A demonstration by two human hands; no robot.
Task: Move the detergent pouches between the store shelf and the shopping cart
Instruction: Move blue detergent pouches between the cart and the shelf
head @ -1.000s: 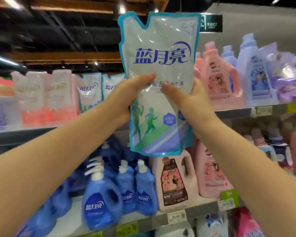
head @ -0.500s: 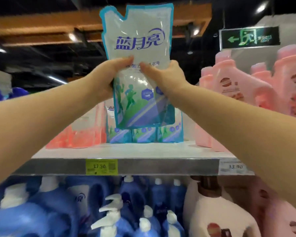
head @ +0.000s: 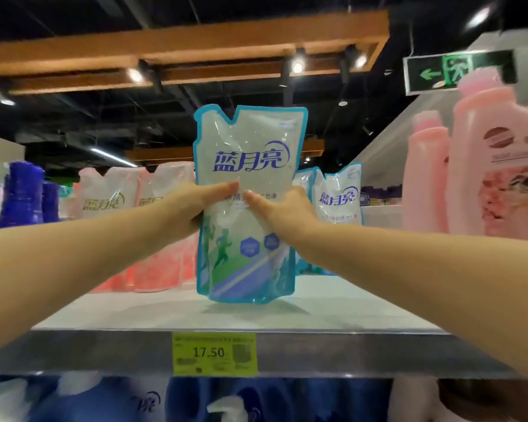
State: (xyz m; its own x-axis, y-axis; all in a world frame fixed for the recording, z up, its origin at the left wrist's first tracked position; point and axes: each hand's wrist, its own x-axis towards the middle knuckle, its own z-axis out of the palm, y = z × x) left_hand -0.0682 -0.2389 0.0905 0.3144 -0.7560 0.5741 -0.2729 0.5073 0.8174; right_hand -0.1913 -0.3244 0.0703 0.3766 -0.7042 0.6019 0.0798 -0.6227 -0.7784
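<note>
We face a pale store shelf (head: 317,312) under a dark ceiling crossed by a wooden beam (head: 180,44). On it, near the front edge, we see the detergent pouch (head: 247,153), blue-edged and upright, with its base down at the shelf surface. We cannot tell whether its full weight rests there.

Both hands grasp it at mid-height. The left hand (head: 189,205) wraps the pouch's left edge and the right hand (head: 284,210) wraps its right edge, and the thumbs almost meet across the front.

Just behind it to the right stand more blue pouches (head: 340,193), and to the left a row of pink pouches (head: 116,202). Farther out we find dark blue bottles (head: 22,193) at the left end and large pink bottles (head: 494,166) at the right.

A yellow price tag (head: 214,354) reading 17.50 sits on the shelf's front rail. A green exit sign (head: 457,70) hangs at upper right.
</note>
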